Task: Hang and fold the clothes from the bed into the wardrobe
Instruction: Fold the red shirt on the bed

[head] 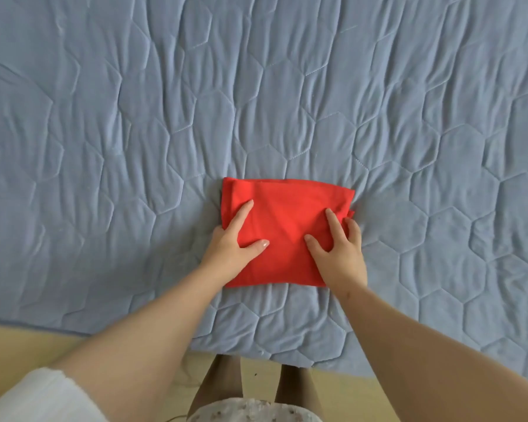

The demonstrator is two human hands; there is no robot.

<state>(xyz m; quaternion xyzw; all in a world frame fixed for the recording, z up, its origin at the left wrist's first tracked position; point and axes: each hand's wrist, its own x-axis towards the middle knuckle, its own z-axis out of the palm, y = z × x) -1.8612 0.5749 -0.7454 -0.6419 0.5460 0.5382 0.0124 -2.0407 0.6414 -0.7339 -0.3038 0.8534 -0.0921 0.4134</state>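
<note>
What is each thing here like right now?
Cloth: folded, lying flat on the quilt.
Left hand: fingers straight, pressing the cloth's left side.
Right hand: on the cloth's right side, outer fingers curled at its edge.
Quilt: spread out, wrinkled.

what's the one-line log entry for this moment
item: red garment, folded, on bed; left hand: on left edge; right hand: on right edge
</note>
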